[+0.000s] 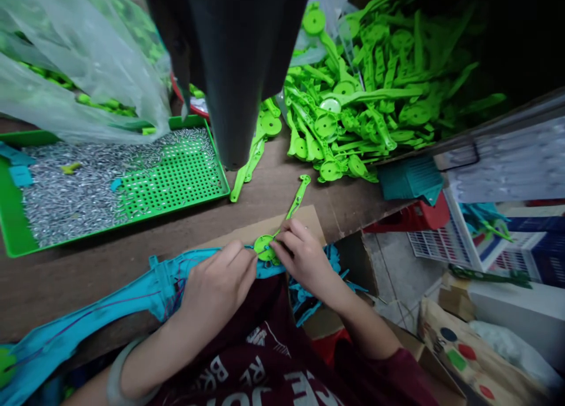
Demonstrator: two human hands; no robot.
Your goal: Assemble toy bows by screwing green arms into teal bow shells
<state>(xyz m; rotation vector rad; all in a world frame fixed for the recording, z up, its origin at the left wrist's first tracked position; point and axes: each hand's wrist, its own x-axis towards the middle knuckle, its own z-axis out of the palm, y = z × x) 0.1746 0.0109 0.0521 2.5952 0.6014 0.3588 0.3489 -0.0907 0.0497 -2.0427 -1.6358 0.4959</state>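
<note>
A long green plastic piece (295, 205) with a round disc end lies at the near edge of the wooden bench (132, 247). My right hand (304, 256) pinches the disc end with its fingers closed. My left hand (218, 285) is curled shut beside it, fingertips touching the same disc from the left. Under both hands runs a turquoise plastic strip (110, 312) along the bench edge.
A green perforated tray (176, 176) holds several small metal pins. A heap of green plastic pieces (366, 100) fills the back right. A dark cone-shaped machine part (233, 70) hangs above the bench. Clear plastic bag (79, 59) at back left; boxes and crates at right.
</note>
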